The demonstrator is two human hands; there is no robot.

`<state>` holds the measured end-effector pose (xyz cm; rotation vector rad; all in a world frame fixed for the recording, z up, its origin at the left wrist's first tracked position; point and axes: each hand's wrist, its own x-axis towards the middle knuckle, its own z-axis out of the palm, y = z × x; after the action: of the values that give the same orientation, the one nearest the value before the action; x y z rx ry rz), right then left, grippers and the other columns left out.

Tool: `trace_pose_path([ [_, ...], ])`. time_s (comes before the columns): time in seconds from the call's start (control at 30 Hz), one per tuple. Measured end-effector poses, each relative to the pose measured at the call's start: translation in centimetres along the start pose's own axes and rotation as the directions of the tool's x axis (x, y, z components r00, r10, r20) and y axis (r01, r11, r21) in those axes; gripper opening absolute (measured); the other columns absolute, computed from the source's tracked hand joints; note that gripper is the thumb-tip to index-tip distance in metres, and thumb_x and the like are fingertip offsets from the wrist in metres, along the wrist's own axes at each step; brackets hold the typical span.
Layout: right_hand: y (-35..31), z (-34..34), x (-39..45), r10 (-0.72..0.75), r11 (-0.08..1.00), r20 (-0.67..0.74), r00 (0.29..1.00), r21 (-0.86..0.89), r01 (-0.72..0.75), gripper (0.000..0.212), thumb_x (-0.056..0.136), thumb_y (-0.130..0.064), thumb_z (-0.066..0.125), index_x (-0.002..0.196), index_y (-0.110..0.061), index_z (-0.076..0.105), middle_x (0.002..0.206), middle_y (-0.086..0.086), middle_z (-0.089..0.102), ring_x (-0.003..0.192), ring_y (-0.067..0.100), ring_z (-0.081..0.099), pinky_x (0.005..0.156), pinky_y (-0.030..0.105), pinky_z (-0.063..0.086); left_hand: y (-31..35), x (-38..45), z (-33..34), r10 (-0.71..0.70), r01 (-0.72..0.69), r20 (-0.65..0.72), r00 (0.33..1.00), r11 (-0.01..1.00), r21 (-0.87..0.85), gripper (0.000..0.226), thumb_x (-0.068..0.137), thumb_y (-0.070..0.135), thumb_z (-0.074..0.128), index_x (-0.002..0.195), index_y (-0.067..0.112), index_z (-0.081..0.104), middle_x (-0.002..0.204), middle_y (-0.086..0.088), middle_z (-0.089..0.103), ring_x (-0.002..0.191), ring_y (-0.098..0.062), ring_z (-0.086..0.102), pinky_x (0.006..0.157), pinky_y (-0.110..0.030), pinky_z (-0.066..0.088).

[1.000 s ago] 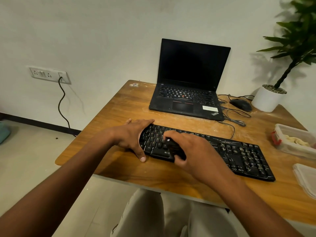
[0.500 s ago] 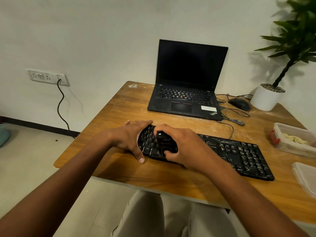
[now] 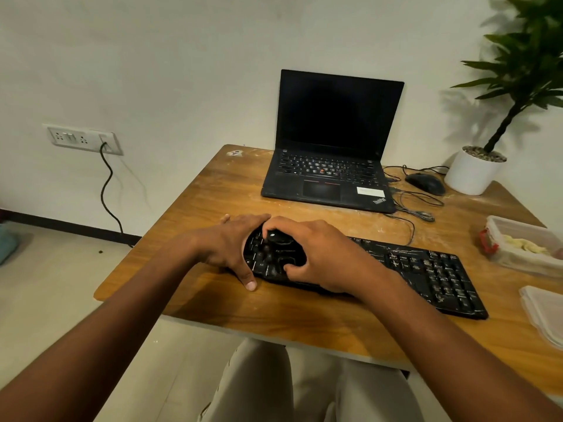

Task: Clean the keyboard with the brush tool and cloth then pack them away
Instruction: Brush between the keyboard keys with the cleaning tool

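At the left end of the black keyboard (image 3: 396, 269) on the desk (image 3: 213, 190): left hand (image 3: 234, 248) spread flat to steady it, right hand (image 3: 320, 257) fingers curled round the black brush tool (image 3: 285, 249) to scrub keys.

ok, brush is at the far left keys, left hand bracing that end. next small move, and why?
Probably sweep the black brush tool, gripped by the right hand, rightward along the black external keyboard. The brush sits over the left-end keys, while pale specks and streaks show on the keys further right. The left hand rests on the keyboard's left end, steadying it.
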<state>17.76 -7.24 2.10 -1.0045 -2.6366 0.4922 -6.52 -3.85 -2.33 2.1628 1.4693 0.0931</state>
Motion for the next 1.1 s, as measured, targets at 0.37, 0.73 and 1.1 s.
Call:
trace_pose_path([
  [0.37, -1.4, -0.8, 2.1, -0.024, 0.987, 0.08, 0.996, 0.158, 0.011, 0.065, 0.084, -0.011, 0.081, 0.125, -0.051, 0.051, 0.114, -0.015, 0.062, 0.098, 0.008, 0.063, 0.079, 0.036, 0.062, 1.1, -0.5, -0.2, -0.043, 0.042, 0.024, 0.999, 0.999, 0.012, 0.107, 0.061, 0.052, 0.095, 0.149, 0.035, 0.037, 0.148, 0.013, 0.043, 0.152, -0.015, 0.023, 0.126, -0.049, -0.016],
  [0.73, -0.1, -2.5, 0.9, 0.072, 0.994, 0.05, 0.996, 0.078, -0.076, 0.06, 0.076, -0.022, 0.085, 0.119, -0.048, 0.052, 0.109, -0.016, 0.063, 0.095, 0.007, 0.062, 0.076, 0.031, 0.059, 0.3, -0.3, -0.1, -0.008, 0.008, -0.001, 1.0, 1.0, 0.009, 0.14, 0.053, 0.057, 0.097, 0.161, 0.034, 0.012, 0.164, 0.006, 0.03, 0.153, -0.015, 0.019, 0.127, -0.055, -0.009],
  [1.1, 0.9, -1.6, -0.9, 0.182, 0.973, 0.076, 0.98, 0.131, -0.19, 0.062, 0.077, -0.024, 0.086, 0.12, -0.05, 0.05, 0.112, -0.014, 0.063, 0.096, 0.007, 0.062, 0.077, 0.033, 0.061, 0.3, -0.3, -0.2, -0.016, 0.016, -0.002, 1.0, 1.0, 0.004, 0.149, 0.056, 0.054, 0.097, 0.165, 0.033, -0.001, 0.171, 0.003, 0.018, 0.157, -0.019, 0.01, 0.125, -0.05, -0.014],
])
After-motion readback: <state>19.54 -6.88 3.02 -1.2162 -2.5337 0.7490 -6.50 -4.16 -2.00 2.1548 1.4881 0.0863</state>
